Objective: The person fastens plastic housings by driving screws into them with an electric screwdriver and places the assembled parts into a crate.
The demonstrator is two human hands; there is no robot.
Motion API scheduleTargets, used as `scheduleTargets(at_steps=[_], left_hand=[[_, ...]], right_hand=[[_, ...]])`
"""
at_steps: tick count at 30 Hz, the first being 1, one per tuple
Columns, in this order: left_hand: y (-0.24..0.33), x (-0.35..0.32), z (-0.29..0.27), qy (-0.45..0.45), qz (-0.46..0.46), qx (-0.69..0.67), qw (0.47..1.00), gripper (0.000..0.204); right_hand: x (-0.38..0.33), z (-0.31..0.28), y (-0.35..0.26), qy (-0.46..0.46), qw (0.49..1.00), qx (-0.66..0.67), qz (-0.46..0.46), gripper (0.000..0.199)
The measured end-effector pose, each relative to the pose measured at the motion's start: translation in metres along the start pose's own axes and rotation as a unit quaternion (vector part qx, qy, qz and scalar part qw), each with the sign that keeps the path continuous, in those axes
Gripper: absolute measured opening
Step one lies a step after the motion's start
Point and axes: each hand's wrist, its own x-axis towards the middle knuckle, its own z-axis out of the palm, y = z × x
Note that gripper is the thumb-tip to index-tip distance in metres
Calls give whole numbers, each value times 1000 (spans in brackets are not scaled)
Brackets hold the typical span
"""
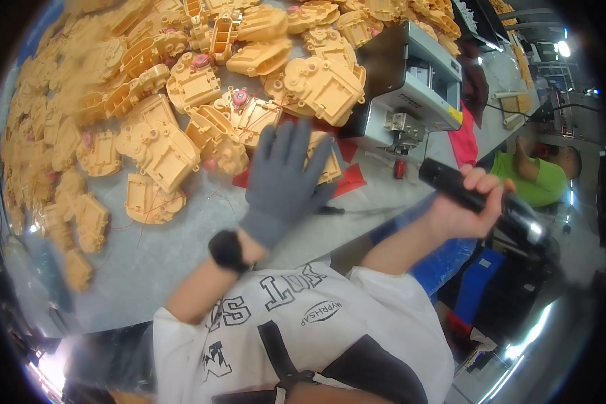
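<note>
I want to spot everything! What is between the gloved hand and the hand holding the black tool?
In the head view, mostly bare grey table, with a corner of red sheet between the left hand and right hand gripping the black tool.

The left hand [284, 182] covers part of a yellow toy piece [326, 165]. The yellow pile [47, 108] looks blurry at the left edge.

Yellow housings [161, 151] – smooth matt plastic; glove [286, 182] – grey knit cloth; black tool [481, 202] – glossy plastic.

Yellow plastic shells [156, 153]: dozens, too many to count. 1 grey machine [411, 84]. 1 black tool [481, 200].
</note>
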Motion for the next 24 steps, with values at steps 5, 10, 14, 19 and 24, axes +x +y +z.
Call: scheduleTargets(at_steps=[5, 10, 14, 19, 24], left_hand=[[-5, -13, -4, -6, -6, -76, 997, 64], [-7, -62, 5, 59, -78, -197, 976, 73], [-15, -60, 3, 57, -97, -241, 964, 70], [-21, -61, 1, 53, -88, -242, 965, 67], [-25, -62, 0, 46, -83, -251, 963, 67]], right_hand=[[18, 32, 20, -26, 992, -111, -54, 37], [18, 39, 27, -53, 990, -133, 5, 35], [-10, 31, 10, -125, 985, -84, 82, 41], [-31, 48, -1, -194, 979, -36, 59, 43], [9, 53, 23, -49, 985, -158, -56, 38]])
